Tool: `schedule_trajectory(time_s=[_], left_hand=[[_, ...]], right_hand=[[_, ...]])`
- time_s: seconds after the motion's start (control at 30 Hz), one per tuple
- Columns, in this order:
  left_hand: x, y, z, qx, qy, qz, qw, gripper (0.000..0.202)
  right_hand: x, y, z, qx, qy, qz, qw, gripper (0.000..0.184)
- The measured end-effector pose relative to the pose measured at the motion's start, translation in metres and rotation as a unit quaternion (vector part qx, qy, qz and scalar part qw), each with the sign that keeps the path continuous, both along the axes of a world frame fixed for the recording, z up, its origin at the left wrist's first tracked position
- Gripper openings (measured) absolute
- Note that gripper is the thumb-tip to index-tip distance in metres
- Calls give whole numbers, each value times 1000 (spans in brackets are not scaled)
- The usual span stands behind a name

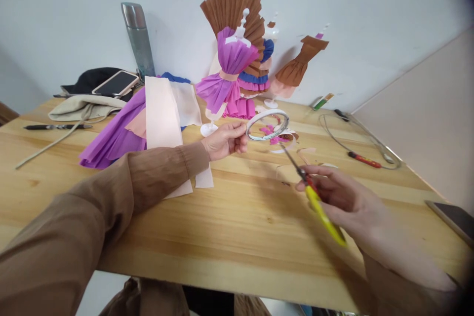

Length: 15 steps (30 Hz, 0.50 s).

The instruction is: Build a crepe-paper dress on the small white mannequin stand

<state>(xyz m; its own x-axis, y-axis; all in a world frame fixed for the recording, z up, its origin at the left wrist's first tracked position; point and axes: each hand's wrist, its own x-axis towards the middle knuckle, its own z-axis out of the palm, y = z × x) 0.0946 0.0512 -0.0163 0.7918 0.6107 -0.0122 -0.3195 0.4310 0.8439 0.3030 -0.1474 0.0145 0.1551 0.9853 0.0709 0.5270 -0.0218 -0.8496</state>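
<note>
While the left grip pinches the tape roll by its left rim, the right grip clasps scissors.

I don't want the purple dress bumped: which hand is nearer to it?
Left. The left hand, holding a tape roll, is in front of the purple dress; the right hand, with scissors, is farther right and nearer the camera.

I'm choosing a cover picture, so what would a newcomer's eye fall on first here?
Probably the small purple gathered dress on a white stand, at the back of the light wooden table, with a large brown pleated fan-shaped piece rising behind it. Next, nearer the viewer, come the thin white ring-shaped tape roll in the left hand and the yellow-handled metal scissors in the right hand.
</note>
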Motion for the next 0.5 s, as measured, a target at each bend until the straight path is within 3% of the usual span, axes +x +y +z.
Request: schedule_trajectory(time_s=[0.07,0.17,0.33,0.5], left_hand=[[0,0,0,-5,-5,-6,1000,24],[0,-2,2,-8,-3,-9,1000,24],[0,-4,4,5,-5,-19,1000,25],[0,-5,2,32,-5,-33,999,32]], right_hand=[[8,2,-1,-46,154,3,987,57],[10,7,-4,-101,299,18,949,56],[1,15,-11,-141,358,50,922,47],[-14,22,-2,-138,371,52,917,52]])
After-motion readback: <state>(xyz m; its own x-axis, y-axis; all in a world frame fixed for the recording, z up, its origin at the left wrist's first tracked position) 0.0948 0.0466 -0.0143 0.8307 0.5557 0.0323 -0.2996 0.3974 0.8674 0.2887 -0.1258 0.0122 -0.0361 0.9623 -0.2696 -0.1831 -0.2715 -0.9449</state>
